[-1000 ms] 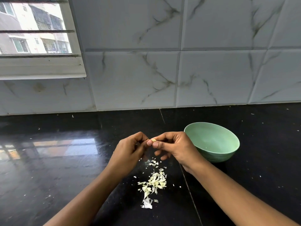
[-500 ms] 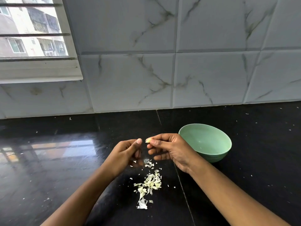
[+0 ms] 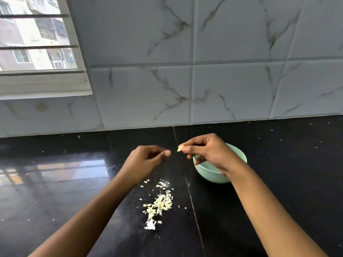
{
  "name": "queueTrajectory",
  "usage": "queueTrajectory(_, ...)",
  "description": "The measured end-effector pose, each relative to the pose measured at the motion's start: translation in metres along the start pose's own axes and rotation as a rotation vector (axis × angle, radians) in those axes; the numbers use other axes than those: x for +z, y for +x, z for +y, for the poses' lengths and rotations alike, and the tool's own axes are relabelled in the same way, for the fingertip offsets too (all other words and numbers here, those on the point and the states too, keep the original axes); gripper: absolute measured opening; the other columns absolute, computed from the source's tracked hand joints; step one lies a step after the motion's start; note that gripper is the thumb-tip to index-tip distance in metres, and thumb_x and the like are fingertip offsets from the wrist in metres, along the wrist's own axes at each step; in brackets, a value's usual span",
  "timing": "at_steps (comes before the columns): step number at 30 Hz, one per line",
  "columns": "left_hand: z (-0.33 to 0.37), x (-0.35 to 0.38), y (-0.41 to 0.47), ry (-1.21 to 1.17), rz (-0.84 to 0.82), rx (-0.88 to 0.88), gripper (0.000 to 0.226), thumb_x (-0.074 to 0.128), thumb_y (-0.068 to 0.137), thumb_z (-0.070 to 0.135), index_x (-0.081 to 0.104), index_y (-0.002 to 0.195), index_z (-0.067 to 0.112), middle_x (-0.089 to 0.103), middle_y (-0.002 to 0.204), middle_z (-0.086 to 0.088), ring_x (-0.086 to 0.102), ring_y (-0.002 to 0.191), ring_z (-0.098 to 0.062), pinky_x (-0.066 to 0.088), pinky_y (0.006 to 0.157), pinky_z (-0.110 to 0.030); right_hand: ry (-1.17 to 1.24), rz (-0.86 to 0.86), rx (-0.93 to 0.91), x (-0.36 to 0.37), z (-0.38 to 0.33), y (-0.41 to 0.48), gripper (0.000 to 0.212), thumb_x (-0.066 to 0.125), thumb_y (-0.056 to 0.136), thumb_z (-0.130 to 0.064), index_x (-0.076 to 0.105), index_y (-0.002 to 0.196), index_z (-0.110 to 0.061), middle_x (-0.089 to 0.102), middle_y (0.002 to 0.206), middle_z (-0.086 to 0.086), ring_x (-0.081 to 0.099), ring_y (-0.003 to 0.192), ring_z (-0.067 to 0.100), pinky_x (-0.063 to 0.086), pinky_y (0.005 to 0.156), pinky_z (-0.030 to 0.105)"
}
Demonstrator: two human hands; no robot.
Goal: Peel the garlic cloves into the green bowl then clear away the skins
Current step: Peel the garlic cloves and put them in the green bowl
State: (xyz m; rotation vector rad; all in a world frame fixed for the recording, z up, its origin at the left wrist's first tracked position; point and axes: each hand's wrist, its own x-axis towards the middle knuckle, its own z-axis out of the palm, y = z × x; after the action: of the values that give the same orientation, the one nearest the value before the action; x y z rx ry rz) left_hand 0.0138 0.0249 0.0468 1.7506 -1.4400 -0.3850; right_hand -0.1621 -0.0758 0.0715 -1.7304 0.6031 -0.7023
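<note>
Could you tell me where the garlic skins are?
In the head view, the garlic skins lie on the black counter, just nearer than the left hand, left of the green bowl.

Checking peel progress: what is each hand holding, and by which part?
Right hand pinches a garlic clove by one end. Left hand, curled, holds nothing visible.

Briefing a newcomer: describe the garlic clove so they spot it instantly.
Start at the black counter and find the green bowl. Left of its rim, the right hand pinches the garlic clove, a pale yellow wedge, unlike the flaky skins below.
</note>
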Motion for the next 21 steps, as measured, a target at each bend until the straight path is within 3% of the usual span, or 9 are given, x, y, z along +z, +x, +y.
queueTrajectory(3,0.018,0.029,0.023,-0.301,-0.056,-0.14,0.045,0.065,0.086,0.035,0.055,0.128,0.024,0.062,0.121,0.003,0.058,0.112,-0.01,0.045,0.096,-0.026,-0.018,0.032,-0.001,-0.019,0.0,-0.008,0.008,0.071,0.08,-0.012,0.075,0.085,-0.015,0.068,0.073,-0.004,0.057,0.064,0.002,0.045,0.051,0.016)
queueTrajectory(6,0.036,0.069,0.045,-0.546,-0.037,-0.337,0.057,0.065,0.088,0.019,0.042,0.14,0.011,0.057,0.131,-0.01,0.053,0.122,-0.024,0.041,0.101,-0.039,-0.028,0.082,0.026,-0.035,0.005,-0.013,0.008,0.069,0.081,-0.011,0.075,0.087,-0.014,0.069,0.076,-0.002,0.057,0.063,0.0,0.045,0.05,0.015)
queueTrajectory(8,0.036,0.097,0.055,-0.628,-0.019,-0.428,0.061,0.064,0.085,0.007,0.039,0.141,0.007,0.057,0.129,-0.015,0.057,0.116,-0.027,0.047,0.092,-0.036,-0.029,0.13,0.042,-0.045,0.009,-0.016,0.007,0.068,0.082,-0.011,0.074,0.085,-0.013,0.069,0.074,-0.003,0.057,0.063,0.001,0.045,0.05,0.015)
queueTrajectory(13,0.027,0.132,0.05,-0.716,0.001,-0.442,0.049,0.042,0.076,-0.014,0.059,0.116,0.009,0.069,0.092,-0.009,0.067,0.079,-0.023,0.051,0.061,-0.027,-0.042,0.187,0.069,-0.073,0.022,-0.026,0.007,0.069,0.082,-0.01,0.075,0.086,-0.01,0.069,0.073,-0.004,0.059,0.064,0.001,0.048,0.052,0.016)
queueTrajectory(17,0.025,0.124,0.037,-0.542,0.059,-0.258,0.059,0.038,0.076,-0.014,0.06,0.117,0.023,0.07,0.095,0.002,0.067,0.085,-0.014,0.049,0.064,-0.023,-0.09,0.187,0.074,-0.085,0.026,-0.028,0.007,0.068,0.084,-0.012,0.074,0.087,-0.01,0.068,0.076,0.001,0.06,0.068,0.005,0.051,0.055,0.018)
queueTrajectory(21,0.026,0.117,0.022,-0.446,0.047,-0.099,0.067,0.037,0.075,-0.015,0.058,0.117,0.032,0.071,0.097,0.011,0.066,0.086,-0.006,0.049,0.067,-0.018,-0.377,0.071,0.065,-0.082,0.03,-0.028,0.007,0.072,0.081,-0.012,0.075,0.084,-0.018,0.071,0.074,-0.005,0.065,0.069,0.006,0.054,0.058,0.02)
